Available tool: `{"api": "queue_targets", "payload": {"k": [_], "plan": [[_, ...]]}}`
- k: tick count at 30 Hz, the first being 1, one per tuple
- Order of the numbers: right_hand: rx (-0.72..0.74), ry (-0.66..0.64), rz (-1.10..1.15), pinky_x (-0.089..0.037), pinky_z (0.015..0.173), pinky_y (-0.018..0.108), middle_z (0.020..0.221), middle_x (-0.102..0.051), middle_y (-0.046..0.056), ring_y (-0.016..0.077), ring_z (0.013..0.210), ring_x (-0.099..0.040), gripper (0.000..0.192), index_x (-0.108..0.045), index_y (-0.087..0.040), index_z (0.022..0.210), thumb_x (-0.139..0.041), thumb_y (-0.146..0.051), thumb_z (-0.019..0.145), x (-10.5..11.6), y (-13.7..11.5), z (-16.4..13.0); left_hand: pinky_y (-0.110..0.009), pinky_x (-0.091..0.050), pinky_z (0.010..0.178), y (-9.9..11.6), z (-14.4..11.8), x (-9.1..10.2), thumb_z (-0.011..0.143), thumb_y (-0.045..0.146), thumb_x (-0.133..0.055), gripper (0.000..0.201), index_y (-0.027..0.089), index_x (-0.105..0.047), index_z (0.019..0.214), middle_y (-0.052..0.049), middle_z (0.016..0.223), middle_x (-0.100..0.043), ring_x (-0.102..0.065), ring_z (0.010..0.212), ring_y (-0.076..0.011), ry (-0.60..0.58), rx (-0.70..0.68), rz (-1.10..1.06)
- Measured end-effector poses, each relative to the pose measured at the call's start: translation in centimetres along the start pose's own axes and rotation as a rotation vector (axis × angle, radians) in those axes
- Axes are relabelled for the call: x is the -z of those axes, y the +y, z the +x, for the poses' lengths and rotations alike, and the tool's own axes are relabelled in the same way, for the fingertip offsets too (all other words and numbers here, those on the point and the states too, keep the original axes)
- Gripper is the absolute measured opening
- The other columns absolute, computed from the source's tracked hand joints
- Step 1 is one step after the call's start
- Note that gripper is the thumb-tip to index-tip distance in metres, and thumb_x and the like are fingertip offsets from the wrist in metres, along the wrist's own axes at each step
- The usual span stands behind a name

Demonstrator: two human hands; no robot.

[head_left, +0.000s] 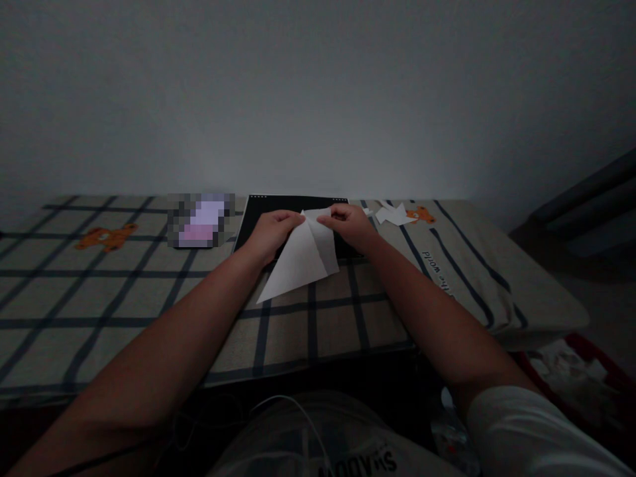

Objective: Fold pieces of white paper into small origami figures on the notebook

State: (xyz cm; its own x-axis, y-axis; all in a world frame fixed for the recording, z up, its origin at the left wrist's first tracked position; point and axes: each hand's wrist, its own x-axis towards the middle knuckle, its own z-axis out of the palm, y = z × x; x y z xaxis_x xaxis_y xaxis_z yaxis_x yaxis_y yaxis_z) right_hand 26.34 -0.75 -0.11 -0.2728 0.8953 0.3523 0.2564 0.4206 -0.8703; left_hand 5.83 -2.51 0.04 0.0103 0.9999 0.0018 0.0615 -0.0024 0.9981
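Observation:
Both my hands pinch the upper part of a folded sheet of white paper [303, 262]. Fingers of my left hand [272, 232] close on its upper left edge, and my right hand [350, 224] grips the upper right side. The paper has a crease down its middle and a long point hanging toward the lower left. Beneath the hands lies a flat black board or pad [258, 207] with a pale edge; its exact kind I cannot tell. A smaller piece of folded white paper [396, 214] rests to the right of my right hand.
A checked cloth with bear prints covers the table [144, 298]. A blurred phone-like object [203, 224] lies at the left. Behind the table rises a plain wall [318, 99]. A red bin [591, 351] holding crumpled white scraps stands at the lower right, and a thin white cable [285, 397] crosses my lap.

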Motion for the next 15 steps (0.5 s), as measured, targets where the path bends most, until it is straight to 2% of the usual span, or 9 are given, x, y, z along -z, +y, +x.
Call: {"api": "queue_targets", "payload": {"k": [4,7,11,15], "plan": [[-0.020,0.013,-0.025,-0.042,0.066,0.031,0.070,-0.061,0.000,0.0164,0.072,-0.053,0.034,-0.064,-0.021,0.073,-0.073,-0.054,0.077,0.1,0.2,0.0,-0.029,-0.041,0.060,-0.2,-0.1,0.0,0.058,0.051,-0.082,0.041,0.018,-0.072,0.080,-0.002,0.072,-0.066,-0.054,0.064,-0.0159,-0.023,-0.020,0.007],[-0.083,-0.011,0.020,-0.044,0.068,0.032,0.078,-0.066,0.002,0.0178,0.076,-0.057,0.034,-0.069,-0.019,0.083,-0.074,-0.052,0.077,0.1,0.6,0.0,-0.029,-0.042,0.062,-0.2,-0.4,-0.2,0.060,0.054,-0.082,0.043,0.018,-0.074,0.081,-0.003,0.074,-0.067,-0.054,0.065,-0.0153,-0.060,-0.055,0.062],[-0.153,-0.054,0.087,-0.049,0.071,0.032,0.087,-0.073,0.005,0.0184,0.080,-0.062,0.031,-0.072,-0.018,0.093,-0.074,-0.046,0.079,0.3,1.0,0.2,-0.029,-0.045,0.065,-0.4,-0.4,-0.2,0.069,0.054,-0.079,0.041,0.017,-0.077,0.087,-0.005,0.082,-0.073,-0.058,0.070,-0.0169,-0.002,-0.127,0.118],[-0.215,-0.103,0.144,-0.052,0.073,0.032,0.099,-0.078,0.008,0.0193,0.086,-0.067,0.024,-0.073,-0.017,0.099,-0.072,-0.028,0.078,0.3,1.5,0.5,-0.031,-0.050,0.074,-0.6,0.1,0.4,0.081,0.051,-0.072,0.042,0.016,-0.079,0.102,-0.008,0.093,-0.076,-0.064,0.079,-0.0203,0.075,-0.228,0.276]]}}
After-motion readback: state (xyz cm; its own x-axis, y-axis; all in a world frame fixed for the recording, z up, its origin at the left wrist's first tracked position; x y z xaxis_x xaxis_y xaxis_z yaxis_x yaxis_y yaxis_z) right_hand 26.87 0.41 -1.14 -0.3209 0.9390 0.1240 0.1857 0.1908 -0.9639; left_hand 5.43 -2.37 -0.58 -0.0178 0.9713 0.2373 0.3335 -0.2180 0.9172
